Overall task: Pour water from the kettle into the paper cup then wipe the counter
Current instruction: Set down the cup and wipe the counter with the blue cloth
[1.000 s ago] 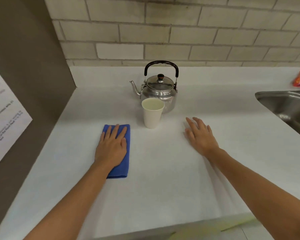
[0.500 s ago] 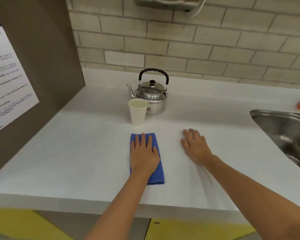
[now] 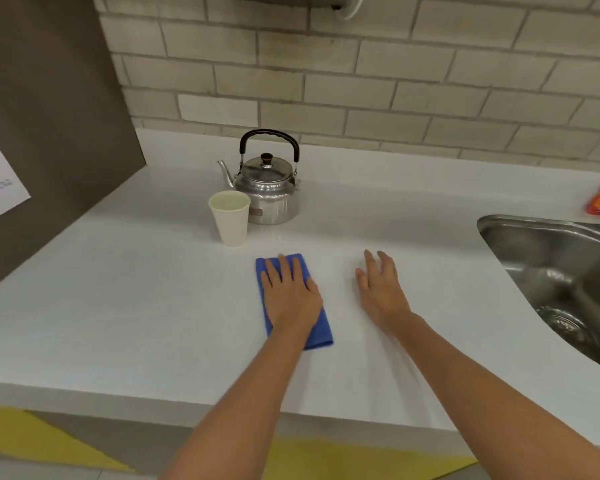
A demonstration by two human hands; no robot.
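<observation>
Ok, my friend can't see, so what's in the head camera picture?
A person's left hand presses flat on a blue cloth on a white counter, with the right hand flat beside it. Behind stand a paper cup and a metal kettle; a steel sink is at right.

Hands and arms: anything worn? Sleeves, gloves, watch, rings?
Nothing worn that shows. Left hand and right hand are bare, no gloves; no rings or watch visible. Both forearms are bare down to the frame's bottom edge, so no sleeves in view. No markings or cables.
</observation>
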